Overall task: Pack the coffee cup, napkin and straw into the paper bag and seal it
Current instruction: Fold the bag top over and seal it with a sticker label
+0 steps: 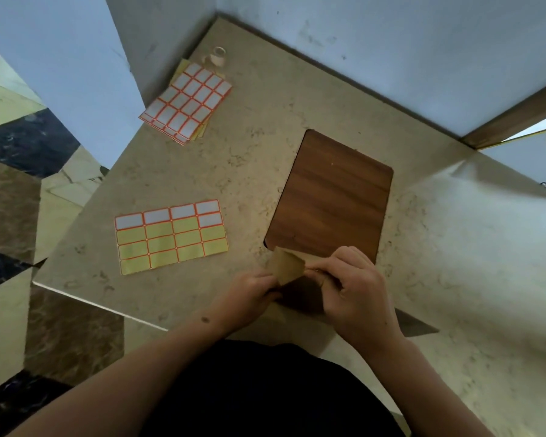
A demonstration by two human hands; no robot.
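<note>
A brown paper bag (287,269) stands at the near edge of the beige counter, seen from above with its top folded over. My left hand (249,294) grips the bag's left side below the fold. My right hand (353,285) pinches the folded top from the right. The cup, napkin and straw are not visible; the bag's inside is hidden.
A dark wooden board (331,197) lies just beyond the bag. A partly used sheet of orange-bordered label stickers (171,236) lies to the left. A stack of full sticker sheets (188,104) and a tape roll (216,58) sit at the far left by the wall.
</note>
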